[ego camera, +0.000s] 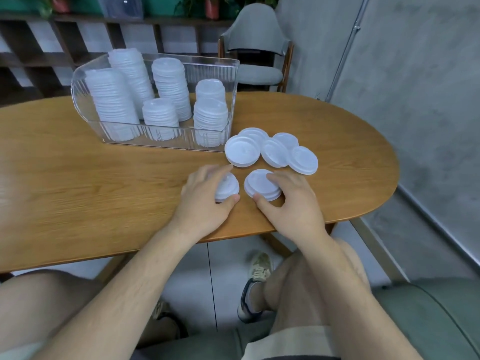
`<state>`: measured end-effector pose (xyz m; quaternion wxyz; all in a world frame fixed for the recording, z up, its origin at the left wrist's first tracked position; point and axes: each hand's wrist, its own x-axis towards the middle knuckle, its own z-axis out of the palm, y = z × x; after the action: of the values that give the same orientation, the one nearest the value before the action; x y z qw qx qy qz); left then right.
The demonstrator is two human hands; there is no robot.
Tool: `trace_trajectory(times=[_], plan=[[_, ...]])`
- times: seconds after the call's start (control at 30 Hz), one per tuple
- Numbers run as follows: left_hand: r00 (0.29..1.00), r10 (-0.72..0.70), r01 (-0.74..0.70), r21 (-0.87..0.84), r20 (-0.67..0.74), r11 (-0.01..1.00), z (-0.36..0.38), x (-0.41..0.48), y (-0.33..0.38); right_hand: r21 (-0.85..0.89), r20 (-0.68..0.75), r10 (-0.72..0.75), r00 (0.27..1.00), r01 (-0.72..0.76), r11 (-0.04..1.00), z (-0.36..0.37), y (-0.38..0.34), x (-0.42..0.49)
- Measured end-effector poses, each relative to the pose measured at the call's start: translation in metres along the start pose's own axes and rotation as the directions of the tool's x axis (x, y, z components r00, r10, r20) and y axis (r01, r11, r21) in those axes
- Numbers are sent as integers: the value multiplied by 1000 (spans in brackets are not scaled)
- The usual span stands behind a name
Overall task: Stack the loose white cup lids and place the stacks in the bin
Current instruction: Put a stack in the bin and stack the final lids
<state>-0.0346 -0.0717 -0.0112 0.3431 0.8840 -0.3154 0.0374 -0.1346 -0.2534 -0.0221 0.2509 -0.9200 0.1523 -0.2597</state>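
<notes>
My left hand (pixel 205 193) grips a short stack of white lids (pixel 228 189) on the wooden table, thumb at its near edge and fingers curled over the top. My right hand (pixel 288 198) holds a second short lid stack (pixel 259 185) beside it, thumb at the near rim, fingers on the far side. Just beyond both hands lie several loose white lids (pixel 270 152), overlapping one another. A clear plastic bin (pixel 166 141) at the back left holds several tall lid stacks (pixel 114 105).
The oval wooden table (pixel 91 203) ends close to my wrists and curves away on the right. A grey chair (pixel 257 53) stands behind the bin. Shelving runs along the back wall. My knees and a green seat are below the table edge.
</notes>
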Motion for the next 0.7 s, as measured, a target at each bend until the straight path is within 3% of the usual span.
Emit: trace_trajectory(times=[0.27,0.43,0.7], plan=[[999,19,-14,-104,48,994,-11,3,-8,2,-8,3,1000,-3,1000,2,0,-3],[988,152,-147,-140,30,979,-33,8,-39,188,-55,53,997,-42,981,0,-8,1],[976,216,-219,-246,-38,944,-35,3,-35,249,-39,-140,989,146,957,19,-52,26]])
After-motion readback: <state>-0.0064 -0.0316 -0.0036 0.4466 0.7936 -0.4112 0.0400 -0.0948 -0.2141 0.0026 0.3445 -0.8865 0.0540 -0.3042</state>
